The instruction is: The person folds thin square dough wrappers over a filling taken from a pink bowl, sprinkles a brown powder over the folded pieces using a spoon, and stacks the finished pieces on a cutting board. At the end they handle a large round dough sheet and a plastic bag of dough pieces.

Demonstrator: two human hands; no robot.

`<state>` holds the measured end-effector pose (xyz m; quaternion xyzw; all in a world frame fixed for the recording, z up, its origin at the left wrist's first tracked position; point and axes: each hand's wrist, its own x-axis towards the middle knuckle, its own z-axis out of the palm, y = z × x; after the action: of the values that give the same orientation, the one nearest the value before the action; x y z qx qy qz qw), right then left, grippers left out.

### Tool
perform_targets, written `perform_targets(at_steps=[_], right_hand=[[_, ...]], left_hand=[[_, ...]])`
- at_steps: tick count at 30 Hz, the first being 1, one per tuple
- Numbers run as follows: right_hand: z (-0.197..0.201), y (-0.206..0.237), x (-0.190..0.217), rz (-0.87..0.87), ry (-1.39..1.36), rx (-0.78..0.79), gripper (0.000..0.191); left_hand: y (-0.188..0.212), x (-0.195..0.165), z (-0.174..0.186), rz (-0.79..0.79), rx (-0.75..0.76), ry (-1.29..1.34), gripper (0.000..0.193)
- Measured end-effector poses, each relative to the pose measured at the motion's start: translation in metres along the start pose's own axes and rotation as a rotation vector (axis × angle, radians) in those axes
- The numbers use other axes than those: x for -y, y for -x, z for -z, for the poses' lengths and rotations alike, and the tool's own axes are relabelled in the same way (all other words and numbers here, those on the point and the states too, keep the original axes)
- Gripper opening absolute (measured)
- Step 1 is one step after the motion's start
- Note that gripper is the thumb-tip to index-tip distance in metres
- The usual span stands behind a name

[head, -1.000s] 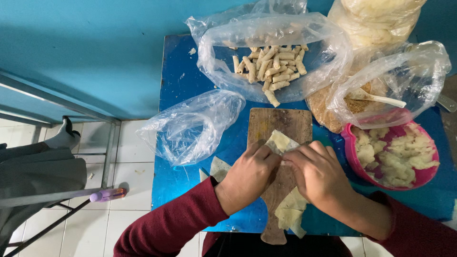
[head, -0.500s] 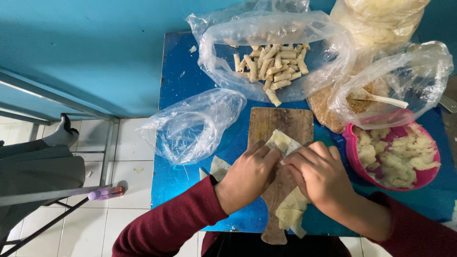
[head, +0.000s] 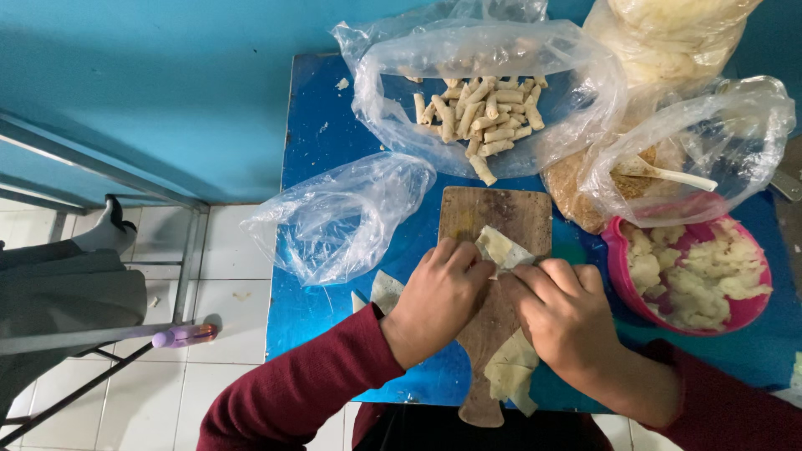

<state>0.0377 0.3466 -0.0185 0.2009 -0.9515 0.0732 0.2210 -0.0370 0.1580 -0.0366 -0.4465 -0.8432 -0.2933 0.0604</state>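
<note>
My left hand (head: pixel 439 296) and my right hand (head: pixel 566 316) meet over a wooden cutting board (head: pixel 494 219) on a small blue table (head: pixel 322 125). Both pinch a pale, folded dough wrapper (head: pixel 499 248) that lies on the board, its far corner sticking out past my fingers. More flat wrappers (head: pixel 511 372) lie on the near end of the board by my right wrist. One wrapper piece (head: pixel 386 290) lies on the table under my left wrist.
A clear bag with several finished rolls (head: pixel 480 117) lies at the back. An empty clear bag (head: pixel 338 221) sits left of the board. A pink bowl of pale mashed filling (head: pixel 693 271) stands right; behind it, a bagged brown crumb heap with a spoon (head: pixel 660 174).
My fingers have shifted slightly on the wrapper, folding it tighter. Nothing else on the table has moved.
</note>
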Motion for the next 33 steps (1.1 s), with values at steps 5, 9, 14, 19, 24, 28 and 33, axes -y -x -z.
perform_targets(at_steps=[5,9,14,19,24,28,33], right_hand=[[-0.001,-0.003,0.002,0.010,0.040,-0.026,0.031],[-0.006,-0.008,0.004,-0.017,0.085,-0.001,0.033],[-0.012,-0.004,-0.006,-0.183,-0.123,0.033,0.026],[-0.026,0.007,-0.039,-0.692,-0.934,0.233,0.034],[-0.026,0.026,-0.052,-0.762,-1.336,0.288,0.033],[0.012,0.032,-0.061,-0.561,-0.774,0.193,0.035],[0.070,0.031,-0.096,-0.388,-0.048,-0.095,0.017]], left_hand=[[0.002,0.001,-0.002,0.086,-0.070,0.004,0.022],[0.004,0.008,-0.003,0.099,-0.077,0.067,0.024],[0.003,0.011,-0.001,0.131,-0.113,0.150,0.026],[0.004,0.007,0.015,0.017,-0.182,0.320,0.043],[0.001,-0.003,0.024,-0.249,-0.102,0.375,0.023],[0.003,-0.013,0.028,-0.230,-0.086,0.281,0.019],[-0.006,-0.005,0.031,-0.121,-0.024,0.174,0.020]])
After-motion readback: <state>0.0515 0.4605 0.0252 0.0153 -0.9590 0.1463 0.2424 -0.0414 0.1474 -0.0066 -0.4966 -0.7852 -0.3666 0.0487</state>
